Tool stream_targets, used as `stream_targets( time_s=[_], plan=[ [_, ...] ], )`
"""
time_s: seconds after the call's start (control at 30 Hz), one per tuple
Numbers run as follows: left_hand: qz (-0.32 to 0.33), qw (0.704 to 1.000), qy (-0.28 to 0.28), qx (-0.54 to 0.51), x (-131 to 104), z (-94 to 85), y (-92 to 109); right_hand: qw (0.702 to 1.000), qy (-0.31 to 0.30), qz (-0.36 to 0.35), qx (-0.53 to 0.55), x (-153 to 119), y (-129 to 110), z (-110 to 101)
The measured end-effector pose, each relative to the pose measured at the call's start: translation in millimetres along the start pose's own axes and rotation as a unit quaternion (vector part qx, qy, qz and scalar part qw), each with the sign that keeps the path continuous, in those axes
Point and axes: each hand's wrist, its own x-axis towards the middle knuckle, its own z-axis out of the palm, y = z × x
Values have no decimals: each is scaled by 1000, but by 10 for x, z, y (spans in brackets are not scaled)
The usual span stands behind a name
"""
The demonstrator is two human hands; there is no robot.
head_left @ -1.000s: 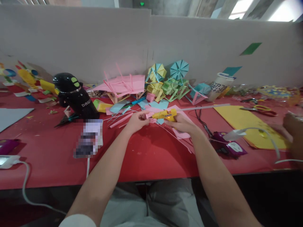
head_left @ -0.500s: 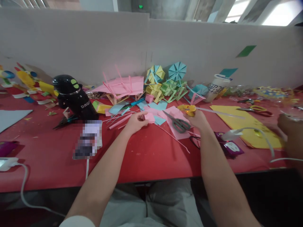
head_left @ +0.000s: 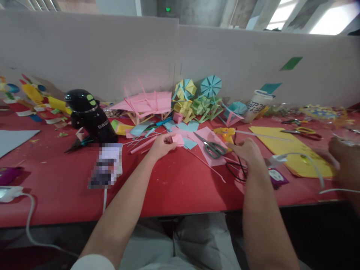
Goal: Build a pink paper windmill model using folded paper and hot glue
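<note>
My left hand (head_left: 163, 146) is closed, pinching a small folded pink paper piece (head_left: 177, 140) between thumb and fingers. A yellow glue gun (head_left: 224, 132) lies on its side beyond the scissors, a clear glue stick (head_left: 261, 135) poking from its back. My right hand (head_left: 249, 150) is beside the glue gun's handle, thumb and fingers apart and stretched toward it; whether a fingertip touches the handle is hard to see. Grey-handled scissors (head_left: 214, 149) rest on a pink paper sheet (head_left: 206, 137) between my hands. A thin pink paper strip (head_left: 205, 165) stretches toward me.
Yellow and blue paper umbrellas (head_left: 211, 85) and other paper models stand along the grey partition (head_left: 112, 56). A black bottle (head_left: 90, 116) and a blurred-out device (head_left: 106, 165) are left. Yellow sheets (head_left: 295, 153) and a white charger (head_left: 277, 160) lie right, near another person's hand (head_left: 344, 150).
My right hand has let go of the glue gun's body and drawn back right and toward me. The glue gun now lies on the table. My left hand keeps its pinch, unmoved.
</note>
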Motion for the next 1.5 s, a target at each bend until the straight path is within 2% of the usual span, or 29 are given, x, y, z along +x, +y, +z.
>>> stream_targets(
  time_s=[0.03,0.1,0.13,0.2,0.27,0.3,0.33,0.4,0.5,0.7,0.97,1.07,1.17,1.23,1.37,1.43,1.5],
  plan=[
    [2,1000,0,0,6,2,-4,1000,8,7,6,-52,-6,-33],
    [0,1000,-3,1,20,9,-18,999,-14,2,41,-126,-108,-57],
    [-3,1000,-4,4,26,14,-24,996,-42,-29,73,-140,-205,-44],
    [-10,1000,-4,8,35,23,-32,975,-105,-133,146,-101,-471,38],
    [-15,1000,-1,15,32,25,-30,952,-129,-211,178,32,-781,187],
    [-17,1000,1,20,27,23,-24,946,-132,-228,189,127,-932,280],
    [-17,1000,3,25,21,19,-16,947,-123,-225,194,233,-1074,380],
    [-15,999,5,34,5,11,7,965,-74,-171,186,453,-1319,589],
    [-12,999,10,34,-15,3,45,978,-22,-117,171,710,-1598,878],
    [-27,999,8,39,-19,1,40,978,-58,-142,138,880,-1940,1254],
    [-21,999,4,46,-16,-7,23,982,-49,-127,131,972,-1979,1368],
    [-21,998,1,55,-21,-1,66,973,-63,-124,183,984,-1954,1368],
    [-21,997,14,70,-19,6,87,956,-48,-119,264,938,-1915,1328],
    [-16,997,21,73,-13,12,79,926,-61,-98,361,859,-1866,1261],
    [-1,997,35,61,6,22,26,812,-161,-62,557,579,-1691,1027],
    [-3,997,44,64,13,26,4,783,-195,-55,589,410,-1592,892],
    [-6,996,48,68,16,27,-2,773,-215,-42,595,252,-1514,781]
  ],
)
